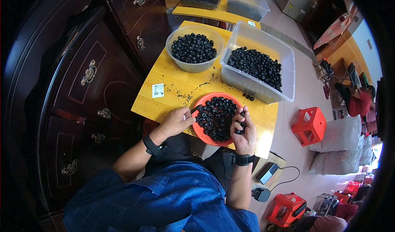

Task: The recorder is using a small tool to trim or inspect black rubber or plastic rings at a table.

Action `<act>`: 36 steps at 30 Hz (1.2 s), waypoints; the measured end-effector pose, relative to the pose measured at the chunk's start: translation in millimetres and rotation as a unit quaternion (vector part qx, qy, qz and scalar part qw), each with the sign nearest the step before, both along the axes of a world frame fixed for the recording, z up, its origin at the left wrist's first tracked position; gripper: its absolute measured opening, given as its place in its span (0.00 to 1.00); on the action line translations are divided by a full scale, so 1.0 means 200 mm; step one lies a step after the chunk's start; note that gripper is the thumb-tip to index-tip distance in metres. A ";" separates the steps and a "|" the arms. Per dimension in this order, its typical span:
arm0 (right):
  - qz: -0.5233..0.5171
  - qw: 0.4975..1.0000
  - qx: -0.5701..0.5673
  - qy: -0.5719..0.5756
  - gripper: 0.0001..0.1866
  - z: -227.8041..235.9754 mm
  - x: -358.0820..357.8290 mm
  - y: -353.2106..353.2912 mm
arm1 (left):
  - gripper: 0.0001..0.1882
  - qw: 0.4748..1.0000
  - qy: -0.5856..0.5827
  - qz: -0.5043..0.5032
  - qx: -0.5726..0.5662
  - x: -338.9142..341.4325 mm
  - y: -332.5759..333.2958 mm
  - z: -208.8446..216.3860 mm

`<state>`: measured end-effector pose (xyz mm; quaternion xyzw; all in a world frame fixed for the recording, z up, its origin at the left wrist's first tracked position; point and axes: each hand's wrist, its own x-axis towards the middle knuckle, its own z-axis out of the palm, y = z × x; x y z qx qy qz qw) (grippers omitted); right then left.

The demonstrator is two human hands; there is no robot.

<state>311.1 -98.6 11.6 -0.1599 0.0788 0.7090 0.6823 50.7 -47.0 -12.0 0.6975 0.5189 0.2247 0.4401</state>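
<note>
One round red plastic plate point(200, 130) of small black rings point(216, 117) sat at the yellow wooden worktop point(181, 88) edge. Left hand point(177, 121) fingers pinched the rim; right hand point(243, 133) fingers clamped one ring point(241, 127). Two clear tubs: round bowl point(194, 65), rectangular bin point(263, 88).

We were in a small home workshop: a yellow table point(177, 88) stood against a dark carved cabinet point(82, 80), tubs point(284, 63) of black beads sat on it, and sacks point(337, 145) and red stools point(309, 125) lay about the tiled floor point(304, 88).
</note>
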 end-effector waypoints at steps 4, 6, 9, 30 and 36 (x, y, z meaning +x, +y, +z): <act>0.022 0.991 0.024 0.127 0.12 0.03 -0.01 -0.01 | 0.12 0.999 -0.012 0.016 0.028 -0.02 -0.01 0.05; 0.004 0.990 -0.010 0.138 0.13 0.05 -0.05 -0.02 | 0.11 0.996 -0.039 0.033 0.077 -0.01 -0.01 0.13; 0.034 0.982 0.010 0.184 0.15 0.03 -0.10 -0.03 | 0.12 0.990 -0.077 0.013 0.114 0.06 -0.04 0.25; 0.099 0.993 0.017 0.070 0.14 0.06 -0.21 -0.07 | 0.13 0.964 -0.054 -0.096 0.240 0.31 -0.11 0.44; 0.148 0.989 -0.014 0.007 0.11 0.01 -0.22 -0.10 | 0.12 0.975 -0.187 -0.084 0.090 0.31 -0.10 0.44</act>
